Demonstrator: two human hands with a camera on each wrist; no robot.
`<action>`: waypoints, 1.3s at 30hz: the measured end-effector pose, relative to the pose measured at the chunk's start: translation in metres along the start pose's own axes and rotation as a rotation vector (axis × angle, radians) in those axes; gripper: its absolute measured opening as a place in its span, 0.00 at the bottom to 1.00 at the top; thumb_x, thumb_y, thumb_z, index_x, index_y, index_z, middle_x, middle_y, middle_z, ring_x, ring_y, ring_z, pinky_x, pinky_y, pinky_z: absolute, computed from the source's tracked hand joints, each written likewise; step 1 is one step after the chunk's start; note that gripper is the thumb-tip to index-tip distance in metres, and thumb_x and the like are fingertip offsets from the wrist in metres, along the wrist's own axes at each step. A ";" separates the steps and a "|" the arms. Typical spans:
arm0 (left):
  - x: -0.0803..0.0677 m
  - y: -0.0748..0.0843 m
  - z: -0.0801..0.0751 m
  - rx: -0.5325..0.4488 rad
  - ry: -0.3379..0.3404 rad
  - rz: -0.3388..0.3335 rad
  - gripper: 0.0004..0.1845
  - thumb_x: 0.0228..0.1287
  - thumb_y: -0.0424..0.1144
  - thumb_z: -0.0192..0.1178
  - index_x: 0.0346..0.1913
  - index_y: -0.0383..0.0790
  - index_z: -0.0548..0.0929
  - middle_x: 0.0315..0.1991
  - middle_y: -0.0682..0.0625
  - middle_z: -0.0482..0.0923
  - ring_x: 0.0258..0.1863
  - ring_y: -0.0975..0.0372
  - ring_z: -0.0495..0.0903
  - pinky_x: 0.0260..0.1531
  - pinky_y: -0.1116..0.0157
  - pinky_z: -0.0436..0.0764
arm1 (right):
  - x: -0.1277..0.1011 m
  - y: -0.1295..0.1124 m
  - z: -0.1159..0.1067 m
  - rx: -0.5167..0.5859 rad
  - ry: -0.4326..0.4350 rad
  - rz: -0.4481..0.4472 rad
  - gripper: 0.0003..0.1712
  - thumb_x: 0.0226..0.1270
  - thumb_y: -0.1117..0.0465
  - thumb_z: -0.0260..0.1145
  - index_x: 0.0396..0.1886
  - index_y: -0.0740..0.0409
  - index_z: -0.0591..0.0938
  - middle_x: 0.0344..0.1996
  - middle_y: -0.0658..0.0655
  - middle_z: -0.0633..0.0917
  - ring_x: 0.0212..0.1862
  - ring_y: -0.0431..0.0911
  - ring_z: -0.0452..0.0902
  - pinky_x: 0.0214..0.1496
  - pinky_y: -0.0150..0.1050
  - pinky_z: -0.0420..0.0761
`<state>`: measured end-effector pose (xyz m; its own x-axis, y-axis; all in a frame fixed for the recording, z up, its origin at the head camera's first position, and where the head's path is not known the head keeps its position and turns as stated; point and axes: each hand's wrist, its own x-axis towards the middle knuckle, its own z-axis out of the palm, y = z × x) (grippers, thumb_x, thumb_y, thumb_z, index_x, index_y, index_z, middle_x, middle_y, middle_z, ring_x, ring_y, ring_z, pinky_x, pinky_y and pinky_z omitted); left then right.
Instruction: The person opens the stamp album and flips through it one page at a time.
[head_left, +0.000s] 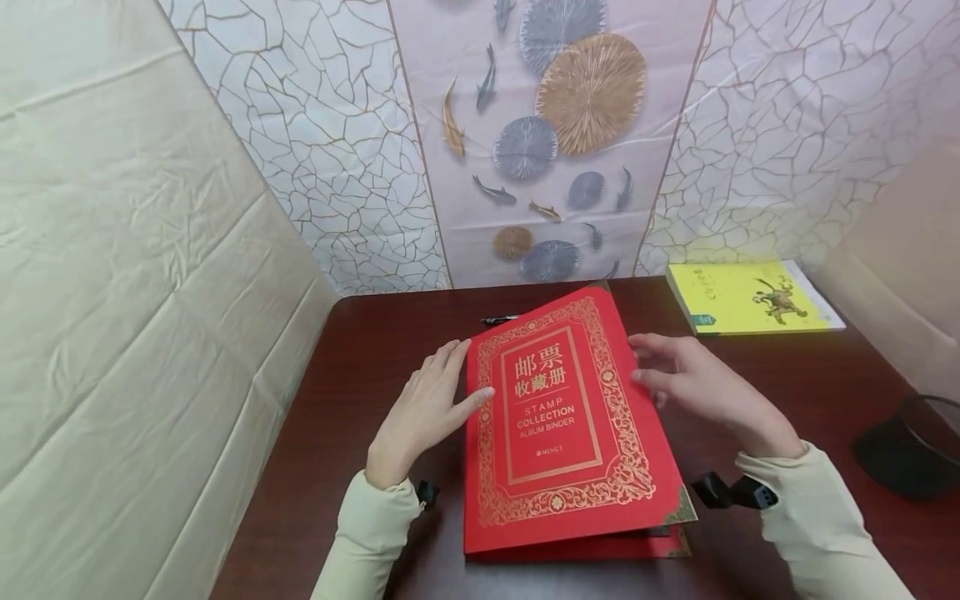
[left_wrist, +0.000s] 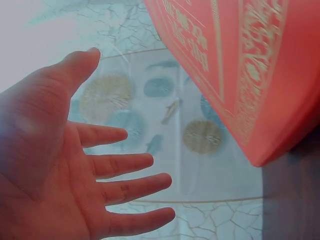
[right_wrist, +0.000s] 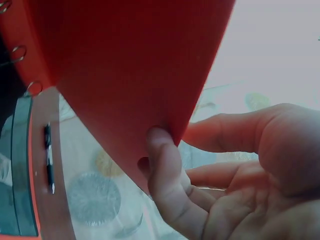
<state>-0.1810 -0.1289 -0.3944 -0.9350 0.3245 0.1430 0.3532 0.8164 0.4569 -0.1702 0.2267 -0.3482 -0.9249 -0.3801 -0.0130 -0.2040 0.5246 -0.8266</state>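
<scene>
I have the red stamp album (head_left: 562, 417) at the desk's (head_left: 360, 367) middle, its cover lifting. My right hand (head_left: 693, 383) pinches the cover's edge; my left hand (head_left: 423, 412) rests flat, fingers spread. Next, I judge, the cover swings left.

Red album (head_left: 562, 425) with a smooth, faintly sheened card cover, stamped with shiny gold foil borders and lettering; thin metal rings (right_wrist: 20, 50) at the spine inside. Dark brown table (head_left: 360, 367) of polished, glossy wood-look finish, a yellow book (head_left: 750, 297) with a smooth paper cover, a black pen (head_left: 498, 319) of shiny plastic. Creased, matt cream cloth (head_left: 127, 275) on the side wall; soft matt fabric sleeves (head_left: 817, 517) on both arms.
</scene>
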 end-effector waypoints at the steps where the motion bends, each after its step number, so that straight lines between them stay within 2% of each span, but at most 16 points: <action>1: -0.001 0.002 -0.002 0.001 0.002 0.005 0.47 0.62 0.59 0.66 0.78 0.44 0.59 0.74 0.42 0.62 0.70 0.47 0.65 0.63 0.39 0.69 | 0.000 -0.002 0.000 0.002 0.004 -0.006 0.35 0.69 0.68 0.66 0.71 0.76 0.65 0.53 0.70 0.82 0.29 0.49 0.82 0.31 0.43 0.83; 11: -0.003 0.020 -0.017 0.017 0.018 0.100 0.46 0.62 0.59 0.67 0.77 0.45 0.62 0.72 0.44 0.64 0.66 0.51 0.69 0.58 0.44 0.76 | 0.005 -0.024 0.004 0.088 0.031 -0.052 0.30 0.72 0.64 0.66 0.69 0.71 0.70 0.55 0.68 0.83 0.41 0.49 0.86 0.41 0.43 0.85; 15: -0.005 0.033 -0.024 0.025 0.016 0.140 0.45 0.62 0.58 0.67 0.77 0.46 0.63 0.72 0.45 0.65 0.67 0.51 0.69 0.58 0.45 0.76 | 0.006 -0.034 0.007 0.134 0.035 -0.078 0.31 0.73 0.66 0.64 0.71 0.71 0.67 0.57 0.70 0.81 0.46 0.51 0.85 0.42 0.43 0.85; 19: -0.008 0.048 -0.032 0.019 0.052 0.234 0.42 0.63 0.56 0.68 0.75 0.45 0.66 0.69 0.45 0.69 0.64 0.53 0.73 0.54 0.49 0.80 | 0.006 -0.043 0.011 0.167 0.036 -0.115 0.34 0.74 0.67 0.62 0.74 0.71 0.61 0.60 0.73 0.78 0.50 0.55 0.84 0.43 0.42 0.85; 24: -0.010 0.063 -0.039 0.025 0.103 0.375 0.38 0.65 0.56 0.67 0.73 0.44 0.70 0.65 0.48 0.73 0.59 0.57 0.77 0.51 0.56 0.83 | 0.009 -0.052 0.017 0.210 0.035 -0.170 0.34 0.74 0.67 0.62 0.75 0.68 0.61 0.61 0.71 0.78 0.50 0.56 0.85 0.46 0.45 0.85; 31: -0.014 0.074 -0.046 0.046 0.135 0.453 0.35 0.64 0.55 0.68 0.70 0.44 0.74 0.63 0.48 0.76 0.55 0.59 0.80 0.46 0.61 0.84 | 0.015 -0.063 0.023 0.257 0.000 -0.193 0.37 0.72 0.67 0.65 0.76 0.65 0.61 0.65 0.68 0.75 0.52 0.54 0.84 0.47 0.44 0.85; 36: -0.022 0.080 -0.053 -0.087 0.084 0.546 0.32 0.63 0.50 0.70 0.68 0.46 0.77 0.64 0.51 0.75 0.55 0.62 0.80 0.44 0.65 0.83 | 0.019 -0.066 0.029 0.249 -0.037 -0.229 0.38 0.71 0.66 0.66 0.76 0.63 0.62 0.68 0.66 0.73 0.56 0.57 0.82 0.51 0.50 0.84; 39: -0.026 0.082 -0.057 -0.179 0.028 0.587 0.31 0.61 0.47 0.72 0.67 0.46 0.79 0.65 0.51 0.74 0.55 0.64 0.79 0.46 0.66 0.82 | 0.022 -0.068 0.033 0.213 -0.065 -0.251 0.39 0.70 0.65 0.68 0.77 0.61 0.62 0.69 0.63 0.72 0.59 0.57 0.79 0.51 0.48 0.84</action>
<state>-0.1294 -0.0976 -0.3103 -0.5876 0.6810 0.4370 0.8007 0.4117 0.4352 -0.1663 0.1577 -0.3103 -0.8304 -0.5288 0.1755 -0.3447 0.2403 -0.9074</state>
